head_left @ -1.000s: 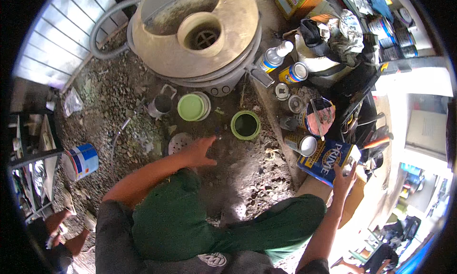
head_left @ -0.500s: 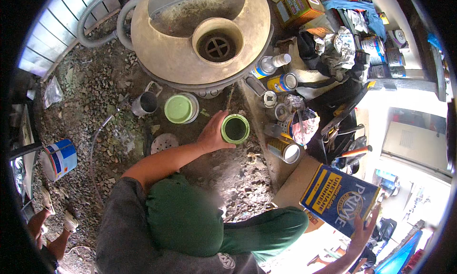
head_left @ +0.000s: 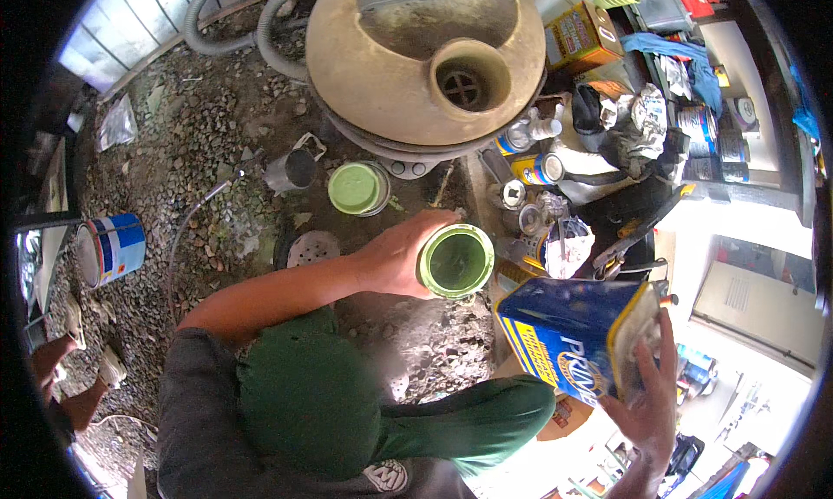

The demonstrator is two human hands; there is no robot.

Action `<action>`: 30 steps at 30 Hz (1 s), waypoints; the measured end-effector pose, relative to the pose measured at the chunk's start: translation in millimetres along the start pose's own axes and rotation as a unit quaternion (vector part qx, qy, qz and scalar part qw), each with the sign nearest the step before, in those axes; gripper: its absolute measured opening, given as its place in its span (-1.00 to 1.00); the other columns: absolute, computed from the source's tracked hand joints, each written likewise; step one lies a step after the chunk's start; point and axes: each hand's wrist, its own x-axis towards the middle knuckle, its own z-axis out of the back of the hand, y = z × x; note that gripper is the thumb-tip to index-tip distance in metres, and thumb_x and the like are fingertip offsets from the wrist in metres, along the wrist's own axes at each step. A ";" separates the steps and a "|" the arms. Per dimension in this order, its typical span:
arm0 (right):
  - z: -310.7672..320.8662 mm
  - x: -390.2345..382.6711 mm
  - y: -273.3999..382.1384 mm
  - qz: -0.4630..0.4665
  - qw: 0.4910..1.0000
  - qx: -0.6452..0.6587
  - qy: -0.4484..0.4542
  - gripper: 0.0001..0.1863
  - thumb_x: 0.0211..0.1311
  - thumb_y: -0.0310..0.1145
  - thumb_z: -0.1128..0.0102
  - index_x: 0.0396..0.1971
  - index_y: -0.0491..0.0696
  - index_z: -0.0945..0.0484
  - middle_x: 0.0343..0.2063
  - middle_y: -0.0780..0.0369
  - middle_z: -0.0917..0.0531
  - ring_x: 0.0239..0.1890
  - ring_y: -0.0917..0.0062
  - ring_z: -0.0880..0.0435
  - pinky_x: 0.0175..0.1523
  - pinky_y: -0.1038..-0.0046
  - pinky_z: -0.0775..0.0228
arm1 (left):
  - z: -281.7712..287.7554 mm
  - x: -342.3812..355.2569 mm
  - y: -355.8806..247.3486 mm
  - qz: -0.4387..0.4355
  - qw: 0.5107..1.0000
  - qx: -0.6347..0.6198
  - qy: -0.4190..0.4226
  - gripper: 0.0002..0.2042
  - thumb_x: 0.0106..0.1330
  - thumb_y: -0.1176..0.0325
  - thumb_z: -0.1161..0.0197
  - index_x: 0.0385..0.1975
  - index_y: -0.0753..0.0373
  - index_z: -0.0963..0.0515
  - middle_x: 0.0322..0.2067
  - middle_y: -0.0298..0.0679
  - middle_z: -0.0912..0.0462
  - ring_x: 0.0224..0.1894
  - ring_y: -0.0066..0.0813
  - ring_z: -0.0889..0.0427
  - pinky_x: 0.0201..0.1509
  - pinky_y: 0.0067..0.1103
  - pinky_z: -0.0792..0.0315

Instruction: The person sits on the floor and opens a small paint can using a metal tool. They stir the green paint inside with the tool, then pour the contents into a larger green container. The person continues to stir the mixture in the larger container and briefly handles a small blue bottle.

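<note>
My left hand (head_left: 401, 254) is wrapped round the left side of an open round can with a pale green rim (head_left: 484, 254). The can's inside looks dark green, and its contents are hard to make out. To its right, my right hand (head_left: 646, 399) grips a rectangular blue tin (head_left: 568, 301) with a yellow band, fingers over the tin's right end. That tin lies tilted, its left end near the round can but apart from it. Beyond my left hand stands a pail with a pale green top (head_left: 354, 189), next to a grey metal mug (head_left: 291, 171).
A large tan rounded drum (head_left: 382, 82) with a round opening stands at the far side. Bottles and small cans, one of them yellow (head_left: 536, 168), crowd the right. A blue and white can (head_left: 113, 249) sits on gravel at left, near another person's feet (head_left: 111, 366).
My right hand has lifted the blue tin and brought it leftward, turning it toward the round can. My left hand still holds the round can, which now appears larger.
</note>
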 end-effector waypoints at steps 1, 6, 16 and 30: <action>5.5 14.4 13.4 0.021 0.998 -0.048 0.035 -0.03 -0.31 -0.15 -0.70 0.31 0.25 -0.53 0.52 -0.17 -0.07 0.49 -0.18 -0.18 0.45 -0.04 -0.21 | 10.9 -2.2 -7.7 -0.002 1.000 0.010 0.004 0.16 -0.27 0.19 -0.76 0.42 0.31 -0.17 0.39 0.05 -0.32 0.46 -0.02 -0.32 0.57 -0.26 -0.20; 11.0 84.1 66.7 0.181 0.958 -0.167 0.148 -0.17 -0.27 -0.14 -0.68 0.20 0.27 -0.62 0.46 -0.14 -0.18 0.35 -0.11 -0.37 0.34 -0.05 -0.31 | 37.0 -18.9 -14.4 -0.012 0.997 0.060 -0.051 0.15 -0.29 0.21 -0.75 0.41 0.32 -0.19 0.37 0.04 -0.35 0.44 0.01 -0.35 0.56 -0.23 -0.22; 23.8 158.8 136.0 0.294 0.855 -0.204 0.376 -0.14 -0.10 -0.08 -0.58 0.34 0.36 -0.48 0.41 -0.12 -0.26 0.15 -0.05 -0.56 0.19 0.00 -0.46 | 55.2 -10.6 -51.3 -0.042 0.985 0.149 -0.080 0.03 -0.27 0.21 -0.69 0.33 0.28 -0.30 0.28 -0.01 -0.44 0.32 0.02 -0.46 0.44 -0.09 -0.29; -5.4 202.9 134.5 0.275 0.772 -0.157 0.552 -0.11 0.10 0.11 -0.45 0.46 0.29 -0.35 0.38 -0.09 -0.27 0.13 -0.11 -0.57 0.27 0.02 -0.47 | 27.9 4.5 -64.7 -0.084 0.979 0.185 -0.034 0.00 -0.23 0.15 -0.64 0.34 0.22 -0.31 0.26 -0.10 -0.43 0.34 0.00 -0.41 0.44 -0.01 -0.23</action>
